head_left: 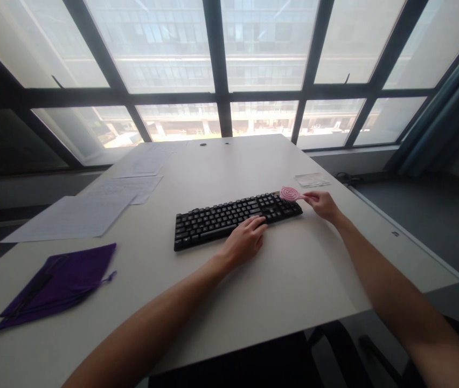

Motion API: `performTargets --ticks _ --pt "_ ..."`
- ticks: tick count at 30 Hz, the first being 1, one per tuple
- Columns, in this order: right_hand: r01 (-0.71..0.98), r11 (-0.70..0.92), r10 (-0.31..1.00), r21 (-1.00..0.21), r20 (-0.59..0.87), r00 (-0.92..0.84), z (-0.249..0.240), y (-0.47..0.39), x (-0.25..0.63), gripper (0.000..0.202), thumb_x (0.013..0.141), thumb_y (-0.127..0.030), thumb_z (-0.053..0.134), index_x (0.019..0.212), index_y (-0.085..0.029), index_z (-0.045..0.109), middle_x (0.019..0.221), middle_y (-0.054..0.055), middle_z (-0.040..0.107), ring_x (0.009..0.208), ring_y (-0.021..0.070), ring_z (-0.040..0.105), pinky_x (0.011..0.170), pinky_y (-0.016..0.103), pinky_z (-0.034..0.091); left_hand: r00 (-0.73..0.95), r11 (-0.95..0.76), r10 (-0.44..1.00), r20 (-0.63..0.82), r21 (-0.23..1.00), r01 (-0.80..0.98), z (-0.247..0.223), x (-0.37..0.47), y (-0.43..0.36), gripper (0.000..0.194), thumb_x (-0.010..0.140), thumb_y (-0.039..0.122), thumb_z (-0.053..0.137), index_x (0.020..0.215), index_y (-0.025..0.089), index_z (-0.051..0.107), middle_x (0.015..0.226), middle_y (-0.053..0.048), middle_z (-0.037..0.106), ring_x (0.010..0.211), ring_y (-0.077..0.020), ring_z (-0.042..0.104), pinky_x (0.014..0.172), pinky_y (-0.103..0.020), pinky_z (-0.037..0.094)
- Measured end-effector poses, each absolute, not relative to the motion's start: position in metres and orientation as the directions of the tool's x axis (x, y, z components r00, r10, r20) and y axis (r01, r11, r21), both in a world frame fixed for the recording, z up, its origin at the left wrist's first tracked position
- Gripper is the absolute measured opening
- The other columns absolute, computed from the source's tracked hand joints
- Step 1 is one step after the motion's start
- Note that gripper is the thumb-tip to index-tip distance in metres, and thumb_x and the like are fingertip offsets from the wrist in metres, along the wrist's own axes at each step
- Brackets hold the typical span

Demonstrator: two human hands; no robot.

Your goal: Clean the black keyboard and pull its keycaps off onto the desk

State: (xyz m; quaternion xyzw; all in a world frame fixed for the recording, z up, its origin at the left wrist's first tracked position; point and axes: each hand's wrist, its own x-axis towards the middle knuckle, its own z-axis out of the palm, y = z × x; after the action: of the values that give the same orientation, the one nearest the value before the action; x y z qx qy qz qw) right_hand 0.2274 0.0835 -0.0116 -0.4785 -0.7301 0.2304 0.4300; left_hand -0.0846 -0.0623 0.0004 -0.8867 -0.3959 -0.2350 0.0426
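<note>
Your left hand (245,236) lies, fingers loosely extended, on the near edge of the keyboard (221,216), while just beyond its right end your right hand (321,204) grips the pink brush (290,194) over it, brushing seemingly under way, the remainder unclear.

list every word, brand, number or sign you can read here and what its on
None can be read.
Black keyboard: key markings too small and blurred.
White papers: faint marks, too blurred.
Pink brush, purple pouch: no lettering made out.
</note>
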Motion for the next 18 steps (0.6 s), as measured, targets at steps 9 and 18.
performTargets --ticks 9,18 --pt "0.607 0.354 0.894 -0.712 0.449 0.004 -0.016 0.081 0.204 0.032 0.086 -0.044 0.065 0.096 -0.015 0.077 0.095 0.014 0.078 0.090 0.0293 0.074 0.083 0.039 0.057 0.566 -0.682 0.682 0.462 0.124 0.721 0.001 -0.084 -0.062 0.035 0.091 0.013 0.053 0.124 0.016 0.062 0.138 -0.012 0.057 0.134 -0.0264 0.049 0.113 -0.045 0.045" --pt "0.474 0.368 0.929 -0.800 0.301 -0.214 -0.004 0.086 0.248 0.043 0.074 -0.053 0.076 0.096 -0.016 0.079 0.097 0.013 0.078 0.094 0.0304 0.073 0.091 0.044 0.056 0.571 -0.687 0.679 0.461 0.126 0.715 0.001 -0.085 -0.063 0.035 0.091 0.012 0.053 0.125 0.017 0.061 0.139 -0.012 0.057 0.135 -0.0265 0.048 0.114 -0.046 0.045"
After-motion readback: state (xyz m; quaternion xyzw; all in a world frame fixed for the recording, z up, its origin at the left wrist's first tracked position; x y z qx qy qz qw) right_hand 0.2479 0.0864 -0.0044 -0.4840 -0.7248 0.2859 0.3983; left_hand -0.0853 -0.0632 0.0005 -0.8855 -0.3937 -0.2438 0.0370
